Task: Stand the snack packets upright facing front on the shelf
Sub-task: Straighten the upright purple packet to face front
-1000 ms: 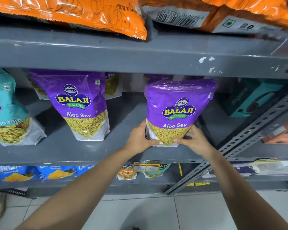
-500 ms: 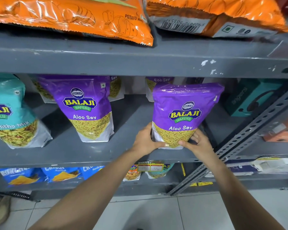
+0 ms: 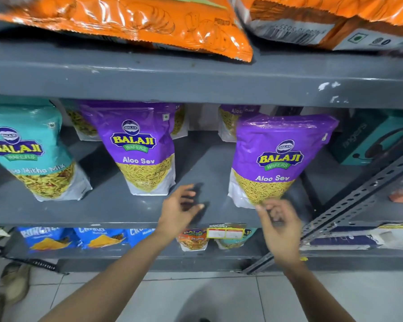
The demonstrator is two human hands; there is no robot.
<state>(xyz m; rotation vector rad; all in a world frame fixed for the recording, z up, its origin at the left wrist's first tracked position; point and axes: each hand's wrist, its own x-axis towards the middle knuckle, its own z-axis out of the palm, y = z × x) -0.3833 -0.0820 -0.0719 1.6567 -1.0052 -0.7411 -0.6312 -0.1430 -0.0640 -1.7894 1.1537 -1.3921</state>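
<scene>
Both hands are hanging open and empty in front of the grey shelf (image 3: 126, 210). The left hand (image 3: 179, 210) is hovering with fingers loosely spread, touching nothing. The right hand (image 3: 279, 221), blurred, is sitting just below the bottom edge of the right purple packet (image 3: 277, 159), fingers curled but gripping nothing. That packet is standing upright on the shelf, label facing front. A second purple packet (image 3: 142, 149) is standing to its left, and a teal packet (image 3: 30, 154) is standing farther left. Orange bags (image 3: 137, 22) are lying on the shelf above.
</scene>
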